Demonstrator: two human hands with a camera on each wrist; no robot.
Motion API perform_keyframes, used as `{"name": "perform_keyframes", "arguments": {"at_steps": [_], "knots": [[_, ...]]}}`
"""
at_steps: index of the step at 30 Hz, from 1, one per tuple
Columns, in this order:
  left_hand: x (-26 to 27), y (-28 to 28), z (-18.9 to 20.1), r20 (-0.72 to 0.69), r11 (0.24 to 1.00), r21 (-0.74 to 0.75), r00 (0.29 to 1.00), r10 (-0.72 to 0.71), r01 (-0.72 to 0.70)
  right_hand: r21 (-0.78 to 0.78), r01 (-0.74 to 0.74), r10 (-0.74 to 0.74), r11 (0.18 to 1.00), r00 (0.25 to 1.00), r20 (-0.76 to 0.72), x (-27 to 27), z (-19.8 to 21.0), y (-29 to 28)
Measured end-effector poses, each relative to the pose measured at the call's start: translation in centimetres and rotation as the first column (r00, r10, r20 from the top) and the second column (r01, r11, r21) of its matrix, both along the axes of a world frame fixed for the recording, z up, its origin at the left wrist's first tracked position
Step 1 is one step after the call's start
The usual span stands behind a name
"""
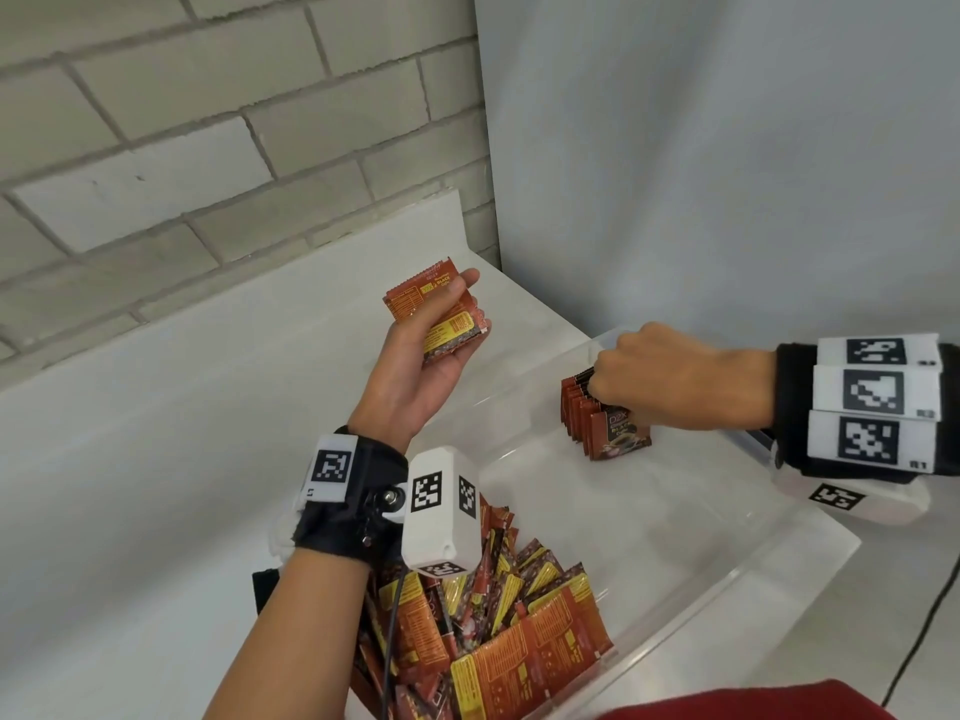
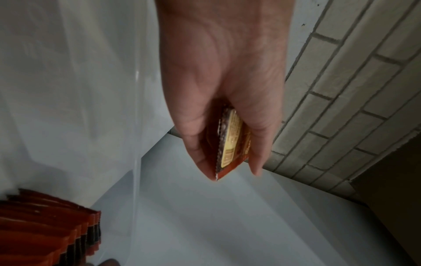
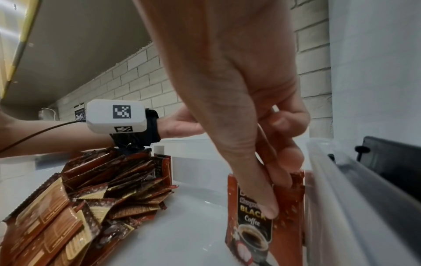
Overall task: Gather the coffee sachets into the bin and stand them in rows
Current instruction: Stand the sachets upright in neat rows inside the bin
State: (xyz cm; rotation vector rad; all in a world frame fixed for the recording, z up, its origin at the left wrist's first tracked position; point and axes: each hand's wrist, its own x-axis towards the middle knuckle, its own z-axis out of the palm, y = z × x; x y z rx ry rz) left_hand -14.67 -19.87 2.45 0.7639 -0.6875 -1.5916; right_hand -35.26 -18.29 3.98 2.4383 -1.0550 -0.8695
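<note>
A clear plastic bin (image 1: 737, 579) stands on the white counter. At its far right end a short row of red-brown coffee sachets (image 1: 597, 423) stands upright; my right hand (image 1: 618, 381) grips the tops of that row (image 3: 255, 207), thumb on the front sachet. Raised above the counter left of the bin, my left hand (image 1: 447, 324) holds a small stack of sachets (image 1: 441, 309) between thumb and fingers; the left wrist view shows the stack (image 2: 230, 144) edge-on. A loose heap of sachets (image 1: 498, 631) lies in the bin's near left end, and the right wrist view shows the heap (image 3: 91, 198) too.
A grey brick wall (image 1: 182, 148) runs behind the counter and a white panel (image 1: 727, 148) rises at the right. A black cable (image 1: 924, 626) hangs off the counter's right side. The bin floor between heap and row is bare.
</note>
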Motion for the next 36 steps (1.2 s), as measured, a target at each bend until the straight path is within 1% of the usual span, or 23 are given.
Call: {"name": "perform_keyframes", "arguments": {"at_steps": [8, 15, 16, 19, 20, 21, 22, 23, 24, 26, 27, 28, 29, 31, 34, 36], "knots": [[-0.1, 0.3, 0.3, -0.031, 1.0, 0.014, 1.0, 0.005, -0.005, 0.042, 0.024, -0.027, 0.999, 0.998, 0.058, -0.1, -0.1, -0.4], [-0.1, 0.1, 0.3, -0.079, 0.999, 0.039, 0.997, 0.022, -0.019, 0.119, 0.077, -0.087, 0.99, 0.993, 0.08, -0.1, 0.4, -0.8], [-0.1, 0.1, 0.3, -0.085, 0.999, 0.037, 0.996, 0.018, -0.014, 0.13, 0.088, -0.1, 0.988, 0.991, 0.094, -0.2, 0.3, -1.0], [0.0, 0.1, 0.2, -0.079, 1.0, 0.026, 0.997, -0.006, 0.008, 0.214, 0.142, -0.191, 0.967, 0.953, 0.233, -0.5, 1.0, -1.3], [-0.1, 0.1, 0.2, -0.066, 1.0, 0.024, 0.998, -0.013, 0.015, 0.258, 0.16, -0.241, 0.953, 0.915, 0.324, -0.6, 1.3, -1.6], [-0.1, 0.1, 0.1, -0.049, 0.999, 0.026, 0.999, -0.018, 0.019, 0.304, 0.161, -0.289, 0.939, 0.849, 0.443, -0.6, 1.8, -1.7], [-0.1, 0.0, 0.1, -0.028, 0.999, 0.033, 0.999, -0.019, 0.02, 0.354, 0.159, -0.342, 0.922, 0.762, 0.549, -0.6, 2.2, -1.9], [-0.1, 0.0, 0.0, -0.004, 0.999, 0.042, 1.0, -0.023, 0.023, 0.4, 0.142, -0.389, 0.905, 0.653, 0.65, -0.5, 2.7, -2.1], [-0.1, -0.1, 0.0, 0.023, 0.998, 0.045, 0.999, -0.033, 0.032, 0.45, 0.12, -0.439, 0.885, 0.54, 0.719, -0.3, 3.1, -2.4], [-0.1, -0.1, -0.1, 0.075, 0.998, 0.025, 0.995, -0.065, 0.063, 0.549, 0.074, -0.541, 0.832, 0.326, 0.776, 0.4, 3.8, -2.9], [-0.1, -0.1, -0.1, 0.103, 0.997, 0.009, 0.991, -0.081, 0.081, 0.601, 0.048, -0.594, 0.798, 0.232, 0.77, 0.7, 4.1, -3.1], [-0.1, 0.0, -0.1, 0.131, 0.995, -0.009, 0.987, -0.097, 0.099, 0.651, 0.02, -0.645, 0.759, 0.158, 0.748, 1.0, 4.3, -3.2], [-0.1, 0.0, -0.1, 0.152, 0.993, -0.024, 0.982, -0.111, 0.116, 0.69, -0.006, -0.686, 0.723, 0.106, 0.72, 1.4, 4.3, -3.2], [-0.1, 0.0, -0.2, 0.18, 0.988, -0.046, 0.974, -0.136, 0.146, 0.738, -0.054, -0.738, 0.672, 0.037, 0.674, 1.9, 4.0, -3.1], [0.0, 0.0, -0.4, 0.216, 0.982, -0.063, 0.963, -0.159, 0.176, 0.758, -0.109, -0.765, 0.643, -0.043, 0.643, 2.6, 3.4, -3.0], [0.0, 0.0, -0.5, 0.236, 0.983, -0.065, 0.96, -0.152, 0.172, 0.762, -0.142, -0.775, 0.631, -0.098, 0.624, 2.8, 3.1, -3.0]]}}
